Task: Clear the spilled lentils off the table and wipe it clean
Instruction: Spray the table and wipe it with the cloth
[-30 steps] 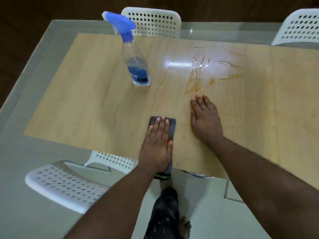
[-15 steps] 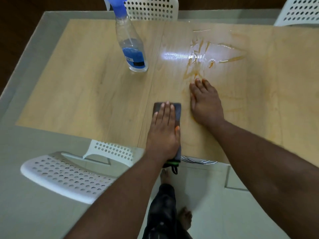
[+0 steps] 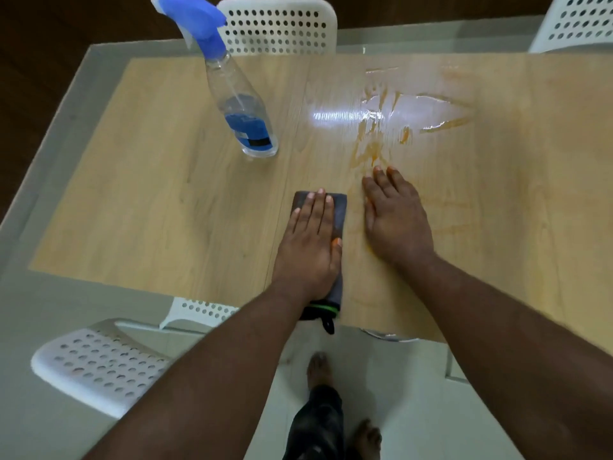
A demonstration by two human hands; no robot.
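A folded dark grey cloth (image 3: 339,210) with a green-trimmed end lies on the wooden table top (image 3: 166,200) near its front edge. My left hand (image 3: 310,247) presses flat on the cloth, fingers straight. Just to its right, my right hand (image 3: 396,220) rests flat on the bare table, fingers pointing away from me. Beyond its fingertips spreads a wet patch with orange smears and streaks (image 3: 391,127), shining under a light. No whole lentils can be made out.
A clear spray bottle (image 3: 240,104) with a blue trigger head stands at the back left of the table. White perforated chairs stand at the far side (image 3: 278,24), far right (image 3: 577,21) and near left (image 3: 99,366). My bare feet (image 3: 320,370) show on the pale floor below.
My left hand has slid the cloth a little away from me along the table. My right hand stays flat just short of the orange smear. The view has shifted slightly.
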